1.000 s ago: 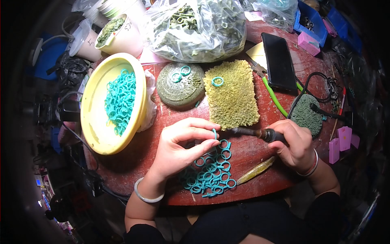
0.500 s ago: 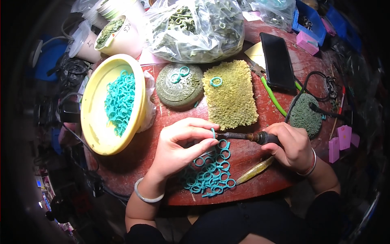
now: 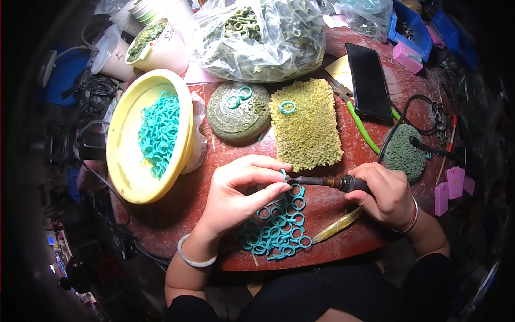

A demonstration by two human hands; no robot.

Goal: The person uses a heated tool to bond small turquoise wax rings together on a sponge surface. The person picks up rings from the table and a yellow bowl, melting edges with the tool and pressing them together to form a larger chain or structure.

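Observation:
Between the thumb and fingers of my left hand (image 3: 241,185) is a small teal ring (image 3: 284,174), pinched upright. My right hand (image 3: 382,194) grips the dark handle of a soldering-iron-like tool (image 3: 316,181), whose tip points left and meets the ring or comes very close to it. Below the tool lies a pile of teal rings (image 3: 279,231), partly hidden by my left hand. Two loose rings (image 3: 238,97) rest on a round grey-green block (image 3: 240,121). Another ring (image 3: 287,107) lies on a rough yellow-green slab (image 3: 311,139).
A yellow bowl (image 3: 185,155) of teal rings tilts at the left. Behind are a clear bag (image 3: 300,53) of green pieces and white tubs (image 3: 174,51). To the right lie a black phone (image 3: 369,80), green-handled pliers (image 3: 362,126), a cable and a green sponge-like pad (image 3: 405,153). A yellowish wrapped stick (image 3: 337,225) lies near the front edge.
Both hands keep almost the same pose, with the ring and the tool tip still together. The whole view has shifted very slightly.

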